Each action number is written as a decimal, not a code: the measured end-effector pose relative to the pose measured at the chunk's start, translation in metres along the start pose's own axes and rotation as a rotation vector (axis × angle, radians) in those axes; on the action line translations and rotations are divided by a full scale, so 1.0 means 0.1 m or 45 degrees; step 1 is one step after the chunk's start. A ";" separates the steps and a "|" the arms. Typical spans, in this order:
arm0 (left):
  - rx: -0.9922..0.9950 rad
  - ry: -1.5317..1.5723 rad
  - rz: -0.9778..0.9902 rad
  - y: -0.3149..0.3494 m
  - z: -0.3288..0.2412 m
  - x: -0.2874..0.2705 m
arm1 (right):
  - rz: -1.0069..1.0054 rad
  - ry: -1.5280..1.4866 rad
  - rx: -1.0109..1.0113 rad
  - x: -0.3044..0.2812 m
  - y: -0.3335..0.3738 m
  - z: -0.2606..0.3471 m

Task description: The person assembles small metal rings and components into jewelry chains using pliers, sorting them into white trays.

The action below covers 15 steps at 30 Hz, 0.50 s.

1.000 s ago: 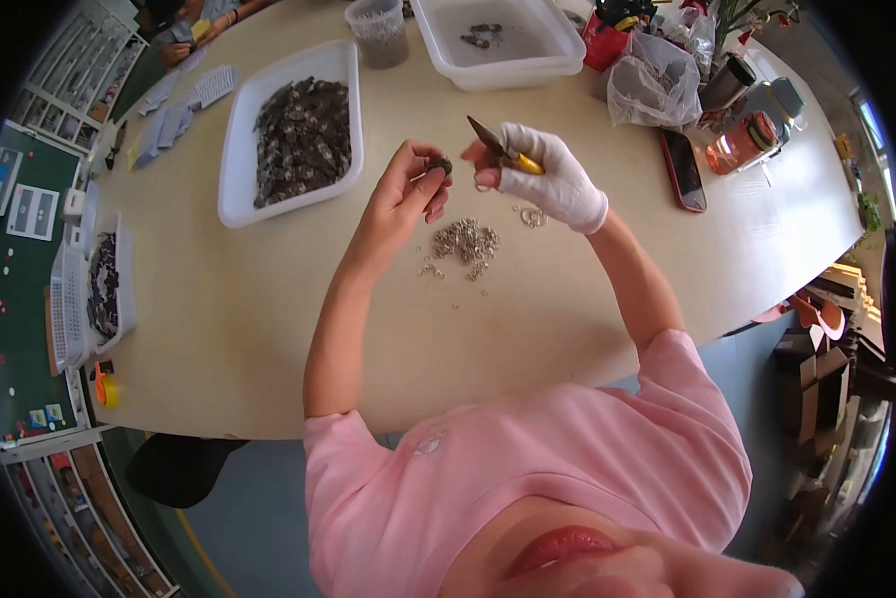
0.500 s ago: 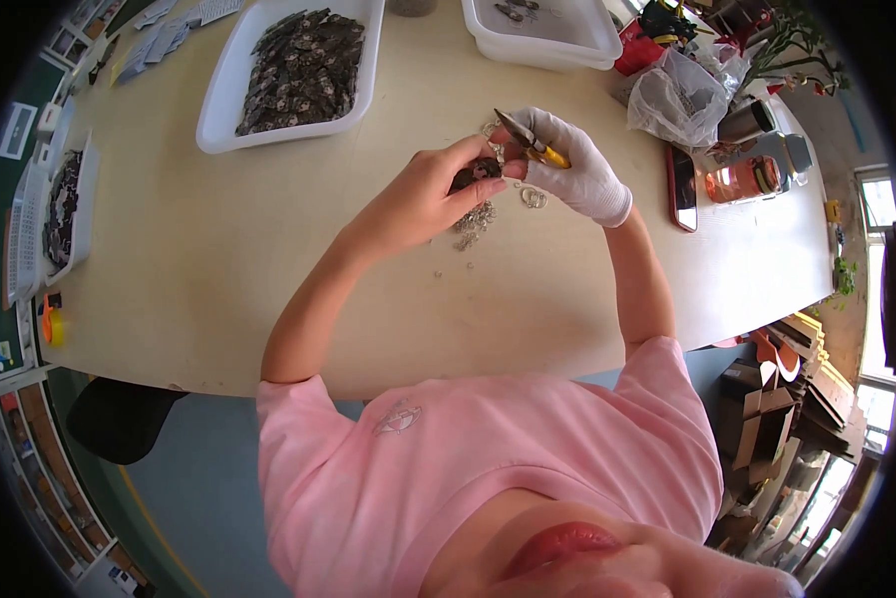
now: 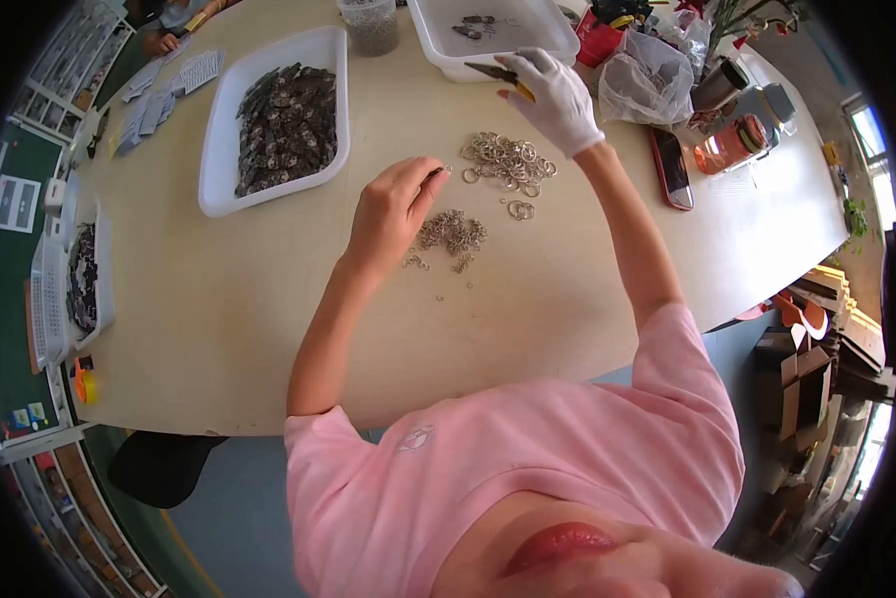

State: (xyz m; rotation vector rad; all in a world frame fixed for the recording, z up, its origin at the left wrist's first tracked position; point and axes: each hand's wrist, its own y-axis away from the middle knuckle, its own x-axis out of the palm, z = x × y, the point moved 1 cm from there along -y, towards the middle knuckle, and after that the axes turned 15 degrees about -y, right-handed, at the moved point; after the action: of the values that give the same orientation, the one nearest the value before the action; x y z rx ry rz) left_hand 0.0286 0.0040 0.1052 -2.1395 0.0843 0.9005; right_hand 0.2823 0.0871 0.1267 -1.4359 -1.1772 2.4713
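My left hand (image 3: 388, 214), bare, is closed in a pinch over the table, left of the metal rings. Something tiny and shiny shows at its fingertips, too small to make out. My right hand (image 3: 552, 100), in a white glove, is wrapped round pliers (image 3: 521, 90) with yellow grips and a dark pointed nose. It hovers at the near edge of a white plastic tray (image 3: 455, 72) in which a few dark pieces lie. Between my hands lie a heap of larger split rings (image 3: 508, 159) and, nearer me, a pile of small jump rings (image 3: 451, 231).
Left of my hands stands a white tray (image 3: 211, 169) full of dark flat pieces. Behind is a clear tub (image 3: 373, 28) of small metal parts. A phone (image 3: 671, 167), a jar of orange liquid (image 3: 732, 148) and a plastic bag (image 3: 647, 80) stand right. Another person's hand (image 3: 164, 43) is far left.
My hands have moved apart: the right one, with the pliers, went up to the far tray, the left one drew back leftward. The dark piece in my left hand no longer shows. The view has shifted.
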 end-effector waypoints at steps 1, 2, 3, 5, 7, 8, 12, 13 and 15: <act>-0.041 0.001 0.075 0.00 0.01 0.00 | -0.063 0.143 -0.128 0.06 -0.13 -0.24; -0.083 -0.003 0.148 0.01 0.05 0.01 | -0.085 0.149 -0.118 0.12 -0.22 -0.44; -0.059 -0.015 0.152 0.04 0.07 0.04 | 0.122 0.281 -0.120 0.19 -0.32 -0.62; -0.204 0.113 0.238 0.18 0.12 0.11 | 0.302 0.408 -0.114 0.26 -0.49 -0.79; -0.200 0.154 0.283 0.34 0.21 0.21 | 0.402 0.500 -0.287 0.30 -0.59 -0.88; -0.217 0.213 0.319 0.41 0.25 0.27 | 0.385 0.507 -0.286 0.29 -0.65 -0.90; -0.329 0.426 0.477 0.35 0.34 0.49 | 0.402 0.510 -0.369 0.12 -0.73 -0.94; -0.331 0.436 0.481 0.28 0.42 0.57 | 0.434 0.461 -0.356 0.08 -0.76 -0.92; -0.197 0.680 0.450 0.03 0.63 0.82 | 0.433 0.411 -0.331 -0.04 -0.78 -0.94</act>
State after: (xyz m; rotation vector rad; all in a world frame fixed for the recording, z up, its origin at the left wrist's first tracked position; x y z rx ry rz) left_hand 0.0524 0.0642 0.0248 -2.5074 0.6983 0.5104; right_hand 0.3315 0.1959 0.1527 -2.1712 -1.3107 2.2034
